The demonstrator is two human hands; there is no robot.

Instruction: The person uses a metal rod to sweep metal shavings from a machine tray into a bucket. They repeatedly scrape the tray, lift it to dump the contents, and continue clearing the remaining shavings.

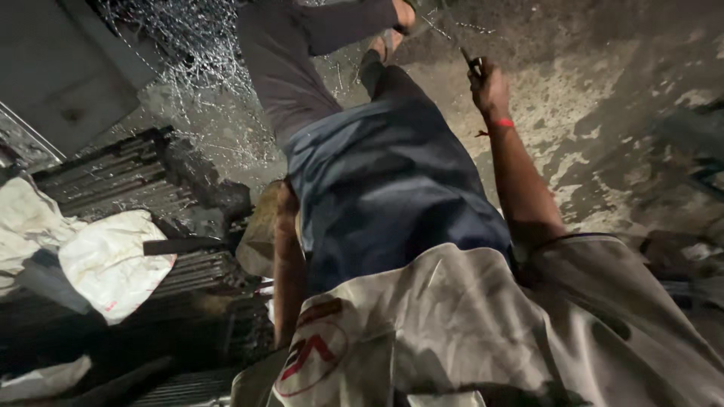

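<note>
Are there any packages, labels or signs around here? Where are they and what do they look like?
White sacks: crumpled, lying on dark metal bars at the left.
Round emblem: red and white print on the person's pale shirt, bottom centre.
No screens or signs in view.

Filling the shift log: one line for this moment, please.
right hand: grips small dark tool | left hand: hidden | beside: steel rods, white sacks
</note>
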